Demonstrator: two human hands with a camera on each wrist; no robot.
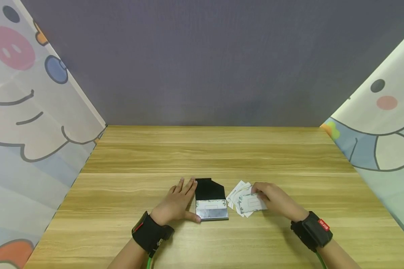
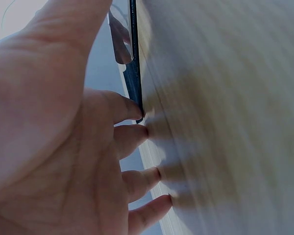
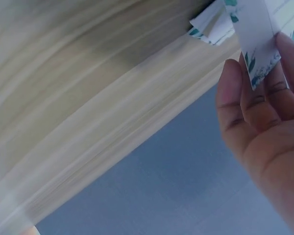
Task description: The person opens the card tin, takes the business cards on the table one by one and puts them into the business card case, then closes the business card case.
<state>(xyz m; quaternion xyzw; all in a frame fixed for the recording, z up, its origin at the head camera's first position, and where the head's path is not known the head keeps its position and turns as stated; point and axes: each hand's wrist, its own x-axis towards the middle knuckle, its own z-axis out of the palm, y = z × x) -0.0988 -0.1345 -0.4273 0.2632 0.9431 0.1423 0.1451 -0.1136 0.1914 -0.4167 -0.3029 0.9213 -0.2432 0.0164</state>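
Starting with the head view, we find the card case [image 1: 210,195] open on the desk [image 1: 128,161], an inner card [image 1: 211,204] showing in it. The left hand [image 1: 176,204], fingers spread, touches the case at nine o'clock; loose cards [image 1: 234,195] lie fanned at three o'clock, where the right hand [image 1: 277,199] pinches a held card [image 1: 250,204]. We judge the work partway: one card visibly inside, several outside; filling or emptying, we cannot tell. Left wrist view: the hand meets the case's dark edge. Right wrist view: loose cards sit at the held card's ten o'clock.
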